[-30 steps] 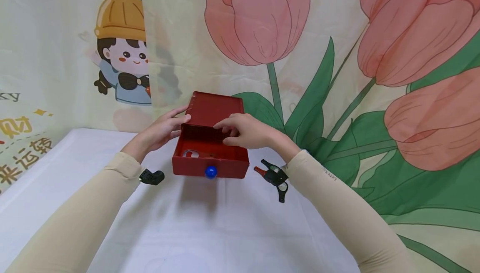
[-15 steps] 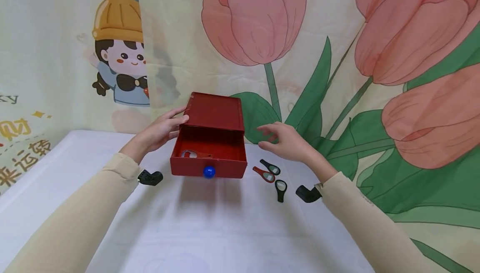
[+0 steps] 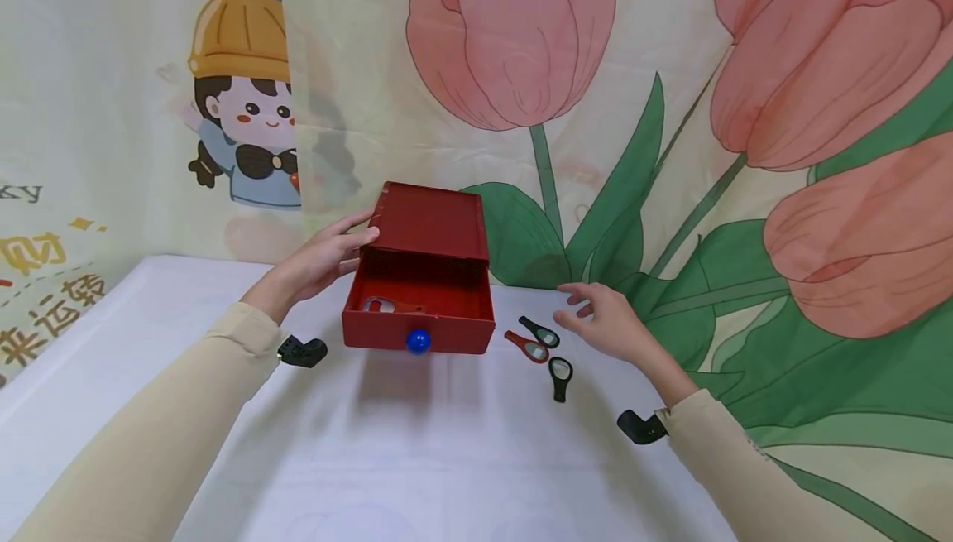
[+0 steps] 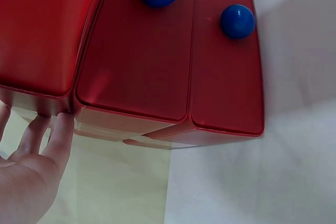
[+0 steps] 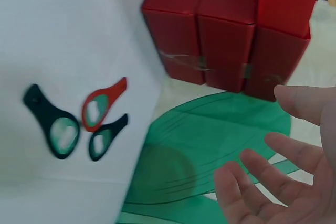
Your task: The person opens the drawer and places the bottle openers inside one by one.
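Observation:
A red drawer cabinet (image 3: 430,219) stands on the white table, its top drawer (image 3: 417,332) pulled out with a blue knob in front. Inside that drawer lies a small item (image 3: 380,304) with a round pale rim and a reddish strip. My left hand (image 3: 316,262) touches the cabinet's left side with extended fingertips, as the left wrist view also shows. To the right, my right hand (image 3: 606,325) hovers with loosely bent fingers and holds nothing. Nearest to it lie small magnifying glasses: a black one (image 3: 549,338), a red one (image 3: 515,338) and another black one (image 3: 560,391).
Below the pulled-out drawer, the left wrist view shows two closed drawers (image 4: 136,51) with blue knobs. A printed cloth (image 3: 514,37) with tulips hangs behind the table (image 3: 447,476). Black wrist devices (image 3: 301,352) sit at both sleeves.
My right hand has come out of the open drawer and moved right and down, past the magnifying glasses, uncovering them. The left hand has stayed on the cabinet.

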### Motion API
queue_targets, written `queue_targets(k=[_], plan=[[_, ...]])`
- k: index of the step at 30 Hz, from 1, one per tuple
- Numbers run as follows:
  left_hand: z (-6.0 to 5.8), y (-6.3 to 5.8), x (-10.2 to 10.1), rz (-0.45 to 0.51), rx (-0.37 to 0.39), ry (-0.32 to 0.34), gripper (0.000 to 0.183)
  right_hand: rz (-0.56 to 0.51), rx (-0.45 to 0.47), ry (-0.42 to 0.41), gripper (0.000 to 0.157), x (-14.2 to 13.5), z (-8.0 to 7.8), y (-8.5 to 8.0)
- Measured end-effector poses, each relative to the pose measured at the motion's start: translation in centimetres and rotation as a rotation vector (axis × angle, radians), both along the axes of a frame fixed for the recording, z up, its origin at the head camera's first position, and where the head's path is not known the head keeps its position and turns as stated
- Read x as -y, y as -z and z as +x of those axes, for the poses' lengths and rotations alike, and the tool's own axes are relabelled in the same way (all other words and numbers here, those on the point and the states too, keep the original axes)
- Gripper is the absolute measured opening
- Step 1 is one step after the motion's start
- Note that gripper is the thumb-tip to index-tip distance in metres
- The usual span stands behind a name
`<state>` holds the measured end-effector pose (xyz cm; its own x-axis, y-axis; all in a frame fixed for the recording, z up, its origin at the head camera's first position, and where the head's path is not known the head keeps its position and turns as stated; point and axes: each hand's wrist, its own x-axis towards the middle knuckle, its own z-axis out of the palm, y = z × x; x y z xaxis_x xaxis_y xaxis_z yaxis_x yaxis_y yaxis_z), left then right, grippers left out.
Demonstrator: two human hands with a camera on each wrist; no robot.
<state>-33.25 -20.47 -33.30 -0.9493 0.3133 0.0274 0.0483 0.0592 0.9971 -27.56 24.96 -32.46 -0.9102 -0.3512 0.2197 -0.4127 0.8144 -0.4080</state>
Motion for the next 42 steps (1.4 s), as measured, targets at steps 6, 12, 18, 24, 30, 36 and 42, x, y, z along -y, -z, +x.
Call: queue_targets(k=[6,12,18,24,30,36,42], plan=[[0.0,0.0,0.1,-0.004,-0.001,-0.005,0.077,-0.035,0.038,0.032,0.053,-1.4,0.0,3.4],[-0.1,0.1,0.1,0.007,0.002,-0.004,0.077,-0.015,0.071,0.086,0.055,-2.6,0.2,7.1],[-0.2,0.2,0.2,0.009,0.001,0.0,0.076,-0.06,0.133,0.167,0.056,-3.7,0.0,10.8],[-0.2,0.2,0.1,0.003,0.002,0.004,0.076,-0.085,0.197,0.254,0.061,-4.1,0.1,13.2],[-0.2,0.1,0.2,0.008,-0.004,-0.002,0.076,-0.092,0.191,0.26,0.063,-3.7,0.1,13.9],[-0.1,0.2,0.3,0.008,-0.002,-0.004,0.076,-0.041,0.183,0.241,0.072,-3.0,-0.1,14.4],[-0.1,0.3,0.2,0.004,-0.002,-0.004,0.076,-0.015,0.19,0.221,0.078,-3.0,-0.3,14.7]])
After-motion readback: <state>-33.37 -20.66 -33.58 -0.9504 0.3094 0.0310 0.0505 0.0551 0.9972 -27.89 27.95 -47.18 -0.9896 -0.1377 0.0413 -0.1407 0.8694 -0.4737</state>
